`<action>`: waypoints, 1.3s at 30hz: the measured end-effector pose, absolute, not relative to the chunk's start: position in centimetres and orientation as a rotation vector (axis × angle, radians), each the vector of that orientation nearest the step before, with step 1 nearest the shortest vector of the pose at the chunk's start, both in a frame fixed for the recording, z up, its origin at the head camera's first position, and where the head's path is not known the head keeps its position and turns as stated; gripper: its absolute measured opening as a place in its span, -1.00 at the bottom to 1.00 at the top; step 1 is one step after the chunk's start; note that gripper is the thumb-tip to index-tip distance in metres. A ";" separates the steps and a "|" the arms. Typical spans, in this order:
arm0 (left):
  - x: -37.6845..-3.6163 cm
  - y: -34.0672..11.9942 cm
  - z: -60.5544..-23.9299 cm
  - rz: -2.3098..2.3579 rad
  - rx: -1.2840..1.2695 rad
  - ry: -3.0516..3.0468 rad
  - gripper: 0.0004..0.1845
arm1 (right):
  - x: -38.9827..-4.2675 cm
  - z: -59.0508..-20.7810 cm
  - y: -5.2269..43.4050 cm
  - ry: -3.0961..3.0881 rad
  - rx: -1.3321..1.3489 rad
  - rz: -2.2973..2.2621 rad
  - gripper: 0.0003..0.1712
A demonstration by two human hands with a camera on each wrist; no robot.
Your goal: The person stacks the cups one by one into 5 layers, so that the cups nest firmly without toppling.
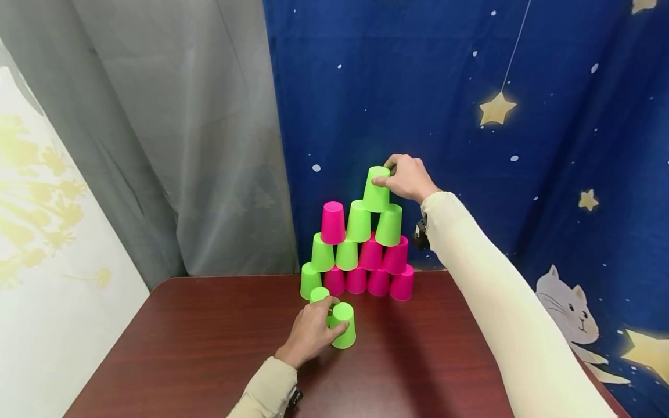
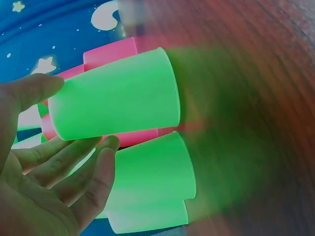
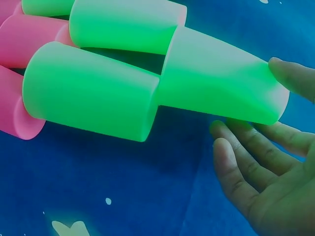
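We're topping the cup pyramid (image 1: 360,255) now: our right hand (image 1: 410,177) is pinching the top green cup (image 1: 376,188) onto the peak. Our left hand (image 1: 310,331) is curling around a spare green cup (image 1: 343,325) on the counter (image 1: 209,348). The left side's looking unfinished.

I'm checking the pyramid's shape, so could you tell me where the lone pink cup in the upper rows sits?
In the head view, the pink cup stands upside down at the left of the pyramid, on two green cups.
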State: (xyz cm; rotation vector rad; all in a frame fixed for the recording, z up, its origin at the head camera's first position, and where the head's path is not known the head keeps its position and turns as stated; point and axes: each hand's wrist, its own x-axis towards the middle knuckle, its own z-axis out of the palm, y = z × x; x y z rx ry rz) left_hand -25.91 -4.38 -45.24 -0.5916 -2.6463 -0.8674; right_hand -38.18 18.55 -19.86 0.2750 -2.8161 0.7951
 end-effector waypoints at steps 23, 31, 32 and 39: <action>-27.6 -7.8 -31.7 -0.771 -0.796 -2.557 -0.63 | -36.4 -20.0 20.2 -2.795 0.294 0.743 -0.21; -29.8 -7.6 -26.9 -0.786 -0.739 -2.551 -0.59 | -34.3 -20.9 21.2 -2.712 0.319 0.792 -0.27; -30.2 -7.4 -26.3 -0.797 -0.730 -2.546 -0.57 | -33.9 -20.9 21.2 -2.696 0.323 0.812 -0.28; -32.9 -5.9 -24.2 -0.862 -0.657 -2.496 -0.53 | -31.1 -21.5 20.4 -2.572 0.400 0.945 -0.45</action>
